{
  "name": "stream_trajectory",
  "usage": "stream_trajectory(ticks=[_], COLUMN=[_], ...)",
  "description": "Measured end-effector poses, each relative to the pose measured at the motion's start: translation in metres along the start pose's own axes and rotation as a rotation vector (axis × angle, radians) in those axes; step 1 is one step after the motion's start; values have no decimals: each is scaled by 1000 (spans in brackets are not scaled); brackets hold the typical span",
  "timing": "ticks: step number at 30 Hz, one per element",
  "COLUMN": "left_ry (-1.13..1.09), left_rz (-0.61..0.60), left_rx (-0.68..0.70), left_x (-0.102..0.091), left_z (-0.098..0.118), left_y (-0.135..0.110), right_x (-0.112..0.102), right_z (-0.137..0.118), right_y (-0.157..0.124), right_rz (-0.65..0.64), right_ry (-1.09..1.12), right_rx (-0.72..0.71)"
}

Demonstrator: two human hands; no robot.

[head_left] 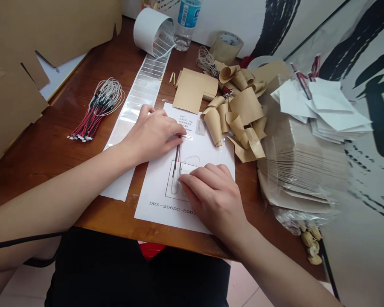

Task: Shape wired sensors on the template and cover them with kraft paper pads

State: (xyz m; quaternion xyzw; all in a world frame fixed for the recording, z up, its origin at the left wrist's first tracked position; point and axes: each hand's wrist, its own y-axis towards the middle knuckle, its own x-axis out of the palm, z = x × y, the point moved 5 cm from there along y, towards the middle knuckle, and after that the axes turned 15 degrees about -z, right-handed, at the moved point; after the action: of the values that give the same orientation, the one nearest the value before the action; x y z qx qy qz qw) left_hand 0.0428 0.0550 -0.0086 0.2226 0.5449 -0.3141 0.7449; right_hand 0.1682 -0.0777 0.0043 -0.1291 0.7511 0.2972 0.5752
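A white printed sheet point(153, 187) lies on the brown table in front of me. Over it is a thin wire lead point(178, 154), red and black at the upper part, with dark sleeves and white loops lower down. My left hand point(158, 132) pinches the lead's upper end near a clear strip on the sheet. Lower down, my right hand point(211, 192) has thumb and forefinger closed at a dark sleeve of the same lead, and its other fingers are curled. The hand covers part of the printed frame and lettering.
Left of the sheet lie a bundle of similar wire leads point(96, 111) and a long label strip point(137, 98) unrolling from a roll point(150, 32). Behind are a water bottle point(187, 21) and tape point(227, 44). Brown paper pieces point(246, 106) and a bagged stack point(307, 157) occupy the right.
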Motion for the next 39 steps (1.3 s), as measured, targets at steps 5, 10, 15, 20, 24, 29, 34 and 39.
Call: stream_trajectory(ticks=[5, 10, 15, 20, 24, 29, 34, 39], left_ry=[-1, -10, -23, -32, -30, -58, -46, -30], left_rz=[-35, -30, -51, -60, -48, -48, -48, -65], left_rx=[2, 28, 103, 114, 102, 98, 94, 93], left_x=[1, 2, 3, 5, 6, 7, 6, 5], left_z=[0, 1, 0, -1, 0, 1, 3, 6], left_y=[0, -1, -4, -6, -5, -5, -5, -6], right_x=[6, 8, 6, 0, -4, -5, -1, 2], right_z=[2, 4, 5, -2, -8, -5, -5, -7], right_y=[0, -1, -1, -1, 0, 0, -2, -1], right_rz=[-15, -10, -18, -45, -43, 0, -16, -36], right_ry=[23, 33, 19, -72, -183, -149, -93, -98], right_rx=[-1, -9, -17, -61, -101, -63, -38, -89])
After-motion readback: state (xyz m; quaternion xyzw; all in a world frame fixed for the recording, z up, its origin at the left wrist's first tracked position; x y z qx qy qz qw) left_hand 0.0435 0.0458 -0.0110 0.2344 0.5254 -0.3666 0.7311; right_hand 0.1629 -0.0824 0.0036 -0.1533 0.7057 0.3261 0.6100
